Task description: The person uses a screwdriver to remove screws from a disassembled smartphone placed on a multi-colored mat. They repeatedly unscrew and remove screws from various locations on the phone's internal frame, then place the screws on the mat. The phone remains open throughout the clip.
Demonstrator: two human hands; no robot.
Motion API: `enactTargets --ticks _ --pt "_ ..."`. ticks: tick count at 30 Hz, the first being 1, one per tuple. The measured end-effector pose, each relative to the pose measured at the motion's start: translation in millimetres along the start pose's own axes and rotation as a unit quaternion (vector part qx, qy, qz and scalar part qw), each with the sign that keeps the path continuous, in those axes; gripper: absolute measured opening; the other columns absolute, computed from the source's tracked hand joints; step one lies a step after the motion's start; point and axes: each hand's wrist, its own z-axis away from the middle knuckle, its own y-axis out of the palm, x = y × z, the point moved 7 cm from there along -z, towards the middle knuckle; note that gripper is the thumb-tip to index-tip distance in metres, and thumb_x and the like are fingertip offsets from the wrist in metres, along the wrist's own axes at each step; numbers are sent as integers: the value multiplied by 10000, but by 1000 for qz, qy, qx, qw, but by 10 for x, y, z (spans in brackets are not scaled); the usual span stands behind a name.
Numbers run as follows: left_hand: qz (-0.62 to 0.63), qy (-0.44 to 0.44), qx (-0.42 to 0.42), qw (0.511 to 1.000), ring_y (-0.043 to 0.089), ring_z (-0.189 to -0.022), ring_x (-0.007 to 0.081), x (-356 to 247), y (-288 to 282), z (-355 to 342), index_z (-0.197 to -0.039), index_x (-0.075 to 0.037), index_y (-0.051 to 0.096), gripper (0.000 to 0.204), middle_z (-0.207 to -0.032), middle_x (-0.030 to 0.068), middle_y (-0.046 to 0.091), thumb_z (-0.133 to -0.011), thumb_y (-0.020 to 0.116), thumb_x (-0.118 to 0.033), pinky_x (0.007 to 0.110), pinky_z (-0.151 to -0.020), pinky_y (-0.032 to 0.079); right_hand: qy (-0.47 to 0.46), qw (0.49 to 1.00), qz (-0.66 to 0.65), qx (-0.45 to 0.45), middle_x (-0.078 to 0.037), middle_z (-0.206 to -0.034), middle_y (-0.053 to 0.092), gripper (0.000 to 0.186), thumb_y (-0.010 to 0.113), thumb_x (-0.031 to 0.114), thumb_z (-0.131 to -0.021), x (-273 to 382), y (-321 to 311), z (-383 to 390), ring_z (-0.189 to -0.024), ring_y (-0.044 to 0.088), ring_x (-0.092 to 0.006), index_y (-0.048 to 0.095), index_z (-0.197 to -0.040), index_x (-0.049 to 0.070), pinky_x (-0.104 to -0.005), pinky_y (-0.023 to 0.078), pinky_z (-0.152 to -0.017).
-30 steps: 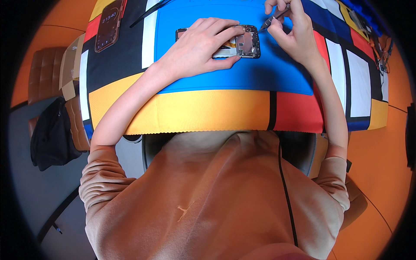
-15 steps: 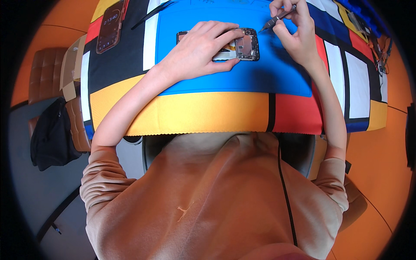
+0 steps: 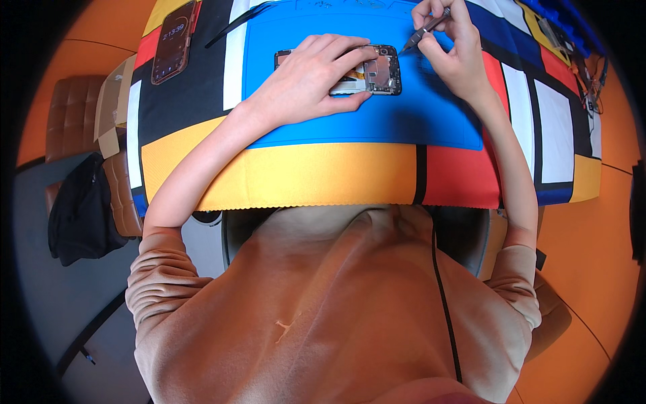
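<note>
An opened smartphone (image 3: 385,73) lies sideways on a blue work mat (image 3: 309,131), its inner boards and metal plates bare. My left hand (image 3: 319,71) holds it down, fingers across its middle and far edge, thumb along the near edge. The hand hides much of the phone's left half. In my right hand (image 3: 454,47) is a slim dark pen-shaped tool (image 3: 428,29), pinched between thumb and fingers. Its pointed tip slants down toward the phone's right end, just off the far right corner. Whether the tip touches the mat I cannot tell.
Another phone (image 3: 173,44) with a lit screen lies at the far left of the colour-blocked tablecloth (image 3: 323,178). A thin black strap (image 3: 235,25) lies near the mat's far left corner. Wires and small parts (image 3: 592,87) are at the far right edge.
My right hand has shifted slightly left, bringing the tool's tip a little nearer the opened smartphone's right end. My left hand stays on the phone almost unmoved.
</note>
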Motion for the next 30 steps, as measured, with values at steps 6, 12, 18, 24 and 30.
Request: enactTargets --ticks 6,12,18,24,30 --pt "1 -1 2 1000 567 -1252 297 -4 -8 1 -1394 -142 622 567 -1425 89 581 -886 751 -358 428 -1067 472 0 1000 13 -7 -48 -875 509 270 561 -6 -829 8 -14 1 -740 477 -92 374 -1004 80 -242 420 -652" --pt "-2 -2 4 1000 566 -1256 299 0 -3 2 -1399 -145 621 572 -1425 90 581 -886 749 -362 430 -1069 473 0 1000 6 -5 -54 -876 517 265 559 -8 -832 6 0 -4 -733 482 -89 376 -1007 71 -242 426 -652" --pt "-6 -1 2 1000 565 -1253 300 14 14 2 -1395 -146 621 570 -1430 91 576 -891 744 -382 431 -1074 468 24 999 -20 -21 -56 -886 516 258 567 -3 -852 49 -43 -15 -728 480 -78 381 -1015 68 -234 424 -647" --pt "56 -42 13 997 588 -1194 272 78 -25 -59 -1325 -132 664 433 -1328 93 639 -959 698 -359 392 -1061 452 68 982 -146 -101 -41 -844 542 203 547 23 -891 -269 -121 5 -644 491 -78 411 -1030 79 -212 414 -565" --pt "30 -6 21 999 624 -1008 249 130 -130 -463 -1155 -103 755 427 -1026 93 715 -972 656 -476 368 -943 473 163 921 -304 -181 -65 -744 576 70 496 72 -970 -914 -185 71 -510 493 -102 442 -1012 83 -223 386 -458"
